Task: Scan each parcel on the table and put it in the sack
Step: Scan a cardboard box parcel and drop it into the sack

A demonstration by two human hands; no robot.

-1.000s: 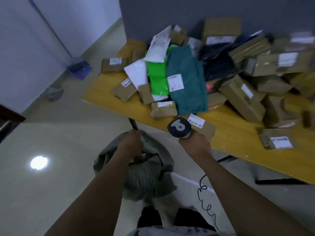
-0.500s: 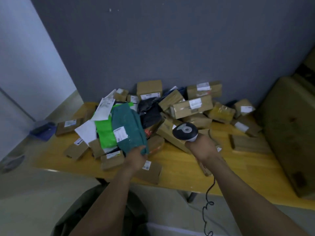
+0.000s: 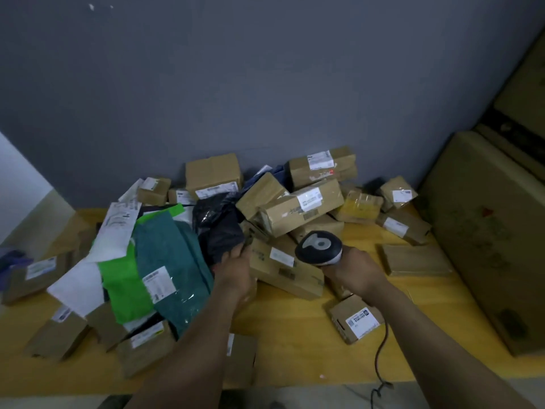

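Reaching into the heap, the left hand pinched the lower edge of the crumpled black plastic mailer bag. The bag lay wedged between the teal poly mailer and the brown cardboard boxes on the yellow wooden worktop, so the pinch was probably meant to drag it clear for scanning. The right hand clasped the dome-headed grey barcode scanner, poised close by over the parcels. No sack showed.

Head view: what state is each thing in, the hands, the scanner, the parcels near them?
Left hand: grips the black plastic mailer bag at its lower edge.
Right hand: holds the black-and-grey handheld scanner above the yellow wooden table.
Teal plastic mailer: lying label up, not held.
Small brown cardboard box: on the table, label up.
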